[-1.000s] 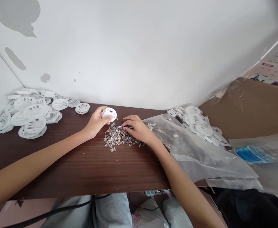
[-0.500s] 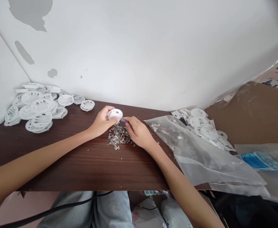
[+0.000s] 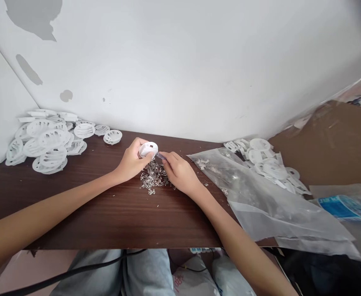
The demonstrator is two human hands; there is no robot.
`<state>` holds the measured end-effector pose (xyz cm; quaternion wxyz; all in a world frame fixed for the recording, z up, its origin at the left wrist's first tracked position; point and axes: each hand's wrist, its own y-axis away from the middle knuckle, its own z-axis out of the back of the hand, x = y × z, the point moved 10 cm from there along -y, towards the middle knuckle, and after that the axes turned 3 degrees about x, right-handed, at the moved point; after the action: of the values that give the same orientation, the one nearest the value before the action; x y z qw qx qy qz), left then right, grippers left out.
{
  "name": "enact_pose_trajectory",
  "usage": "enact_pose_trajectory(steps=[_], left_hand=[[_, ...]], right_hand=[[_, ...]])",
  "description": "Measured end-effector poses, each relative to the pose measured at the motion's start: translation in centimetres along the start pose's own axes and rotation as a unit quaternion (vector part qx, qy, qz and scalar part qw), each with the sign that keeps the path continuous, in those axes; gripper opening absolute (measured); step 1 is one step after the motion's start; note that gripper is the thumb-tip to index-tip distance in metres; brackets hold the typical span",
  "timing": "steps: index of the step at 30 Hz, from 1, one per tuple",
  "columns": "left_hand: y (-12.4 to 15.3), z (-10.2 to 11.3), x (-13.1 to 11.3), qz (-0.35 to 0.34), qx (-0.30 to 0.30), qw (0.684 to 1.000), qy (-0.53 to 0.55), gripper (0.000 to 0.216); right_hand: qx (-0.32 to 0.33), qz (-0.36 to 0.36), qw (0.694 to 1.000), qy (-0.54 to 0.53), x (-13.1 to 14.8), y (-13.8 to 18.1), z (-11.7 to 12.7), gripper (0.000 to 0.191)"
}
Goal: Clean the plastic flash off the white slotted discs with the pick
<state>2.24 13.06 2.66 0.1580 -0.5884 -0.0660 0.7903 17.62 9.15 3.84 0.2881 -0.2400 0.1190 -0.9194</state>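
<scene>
My left hand (image 3: 132, 161) grips a small round white plastic disc (image 3: 148, 149) and holds it tilted just above the dark wooden table (image 3: 106, 213). My right hand (image 3: 179, 172) pinches a small metal clip (image 3: 161, 156) and presses its tip against the disc's right edge. Directly under both hands lies a loose heap of small metal clips (image 3: 153, 177).
A pile of white slotted plastic discs (image 3: 49, 139) lies at the table's back left. More white plastic parts (image 3: 265, 162) lie at the right beside clear plastic bags (image 3: 260, 201) and a brown cardboard sheet (image 3: 331, 144). A white wall (image 3: 180, 65) closes the back; a black cable (image 3: 75, 273) crosses my lap.
My right hand lifted a clip off the heap and brought it up to the disc. My left hand tilted the disc toward it. The view shifted slightly.
</scene>
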Motion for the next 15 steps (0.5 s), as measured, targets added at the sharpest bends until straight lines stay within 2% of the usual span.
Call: enact_pose_trajectory(steps=[7, 15], left_hand=[[1.1, 0.0, -2.0, -0.037, -0.037, 0.988, -0.146, 0.020], [1.6, -1.4, -2.0, -0.088, -0.011, 0.970, -0.228, 0.022]], right_hand=[[0.000, -0.048, 0.999, 0.004, 0.1, 0.2, -1.0, 0.036], [-0.029, -0.090, 0.995, 0.025, 0.5, 0.2, -1.4, 0.037]])
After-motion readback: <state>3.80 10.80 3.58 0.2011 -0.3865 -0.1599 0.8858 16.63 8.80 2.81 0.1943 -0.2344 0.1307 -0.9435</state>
